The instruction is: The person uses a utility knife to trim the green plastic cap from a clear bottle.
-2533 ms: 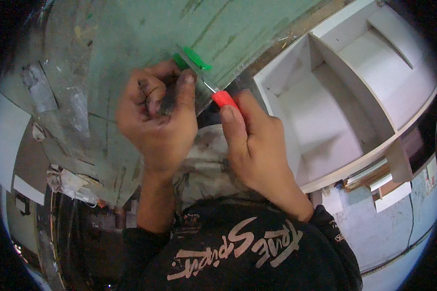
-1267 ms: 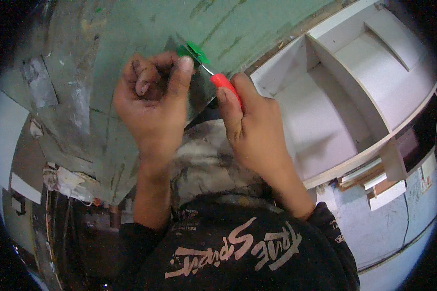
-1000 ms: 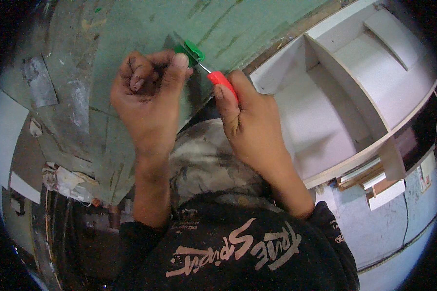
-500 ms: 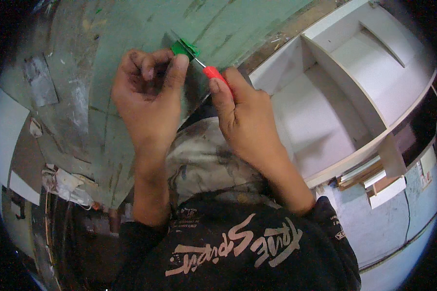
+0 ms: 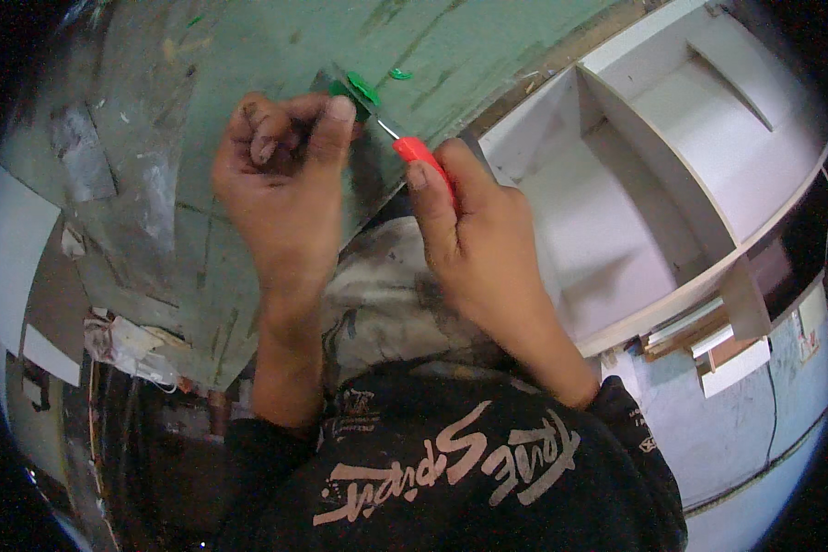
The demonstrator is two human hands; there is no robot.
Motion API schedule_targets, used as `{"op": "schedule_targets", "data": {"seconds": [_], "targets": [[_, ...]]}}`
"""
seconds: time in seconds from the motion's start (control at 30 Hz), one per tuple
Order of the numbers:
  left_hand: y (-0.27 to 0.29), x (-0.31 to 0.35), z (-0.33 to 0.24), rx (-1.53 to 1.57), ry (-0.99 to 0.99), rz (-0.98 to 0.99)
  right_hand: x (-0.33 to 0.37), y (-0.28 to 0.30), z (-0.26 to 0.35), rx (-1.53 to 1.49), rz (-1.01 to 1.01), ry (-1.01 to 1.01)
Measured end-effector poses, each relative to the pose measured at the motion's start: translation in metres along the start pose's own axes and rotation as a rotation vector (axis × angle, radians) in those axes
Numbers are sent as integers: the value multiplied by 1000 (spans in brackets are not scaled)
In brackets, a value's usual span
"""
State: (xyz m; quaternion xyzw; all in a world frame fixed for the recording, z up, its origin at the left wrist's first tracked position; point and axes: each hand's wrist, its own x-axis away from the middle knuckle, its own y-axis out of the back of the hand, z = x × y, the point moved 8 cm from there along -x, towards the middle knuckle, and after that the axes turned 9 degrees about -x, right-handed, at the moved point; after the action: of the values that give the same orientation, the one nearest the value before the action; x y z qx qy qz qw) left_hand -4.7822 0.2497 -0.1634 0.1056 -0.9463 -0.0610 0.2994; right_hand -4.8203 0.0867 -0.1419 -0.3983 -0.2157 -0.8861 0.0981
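My left hand [image 5: 290,161] pinches a small green piece [image 5: 339,89] between thumb and fingers, its far end poking out past the thumb. My right hand [image 5: 474,216] is wrapped around the red handle [image 5: 420,158] of a knife, thumb lying along the handle. The thin knife blade [image 5: 363,103] points up and to the left and lies against the green piece. A curled green shaving [image 5: 362,88] stands along the blade. On the green worktop [image 5: 258,46], just beyond the blade, rests a loose green sliver [image 5: 399,74].
To the right stands a white open cabinet [image 5: 616,230] with divided compartments. A flat grey plate [image 5: 83,152] lies on the worktop at left. Crumpled plastic [image 5: 133,350] sits at the worktop's near left edge. Wood strips [image 5: 685,331] are stacked beyond the cabinet.
My right hand and the knife have shifted slightly right and down. A green sliver now lies apart on the worktop. My left hand stays almost where it was.
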Motion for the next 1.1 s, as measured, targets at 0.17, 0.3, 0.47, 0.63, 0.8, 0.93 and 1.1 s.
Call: {"op": "schedule_targets", "data": {"seconds": [0.17, 0.3, 0.47, 0.63, 0.8, 0.93, 1.1], "targets": [[2, -3, 0, 67, 12, 18, 0, -1, 3, 25, -16, -21], [-1, -5, -1, 47, 28, 38, -2, 1, 2, 32, -18, 6], [2, -6, 1, 80, 56, 12, -5, 0, 2, 74, 15, 5], [1, -8, 1, 24, 114, 34, -8, 0, 0, 66, 0, 32], [1, -7, -1, 38, 143, 34, -10, -1, 1, 53, 16, 69], [2, -8, -3, 2, 149, 34, -13, -2, -3, 41, 0, 89], [5, -11, -4, -23, 121, 6, -23, -5, -3, 36, 18, 52]]}}
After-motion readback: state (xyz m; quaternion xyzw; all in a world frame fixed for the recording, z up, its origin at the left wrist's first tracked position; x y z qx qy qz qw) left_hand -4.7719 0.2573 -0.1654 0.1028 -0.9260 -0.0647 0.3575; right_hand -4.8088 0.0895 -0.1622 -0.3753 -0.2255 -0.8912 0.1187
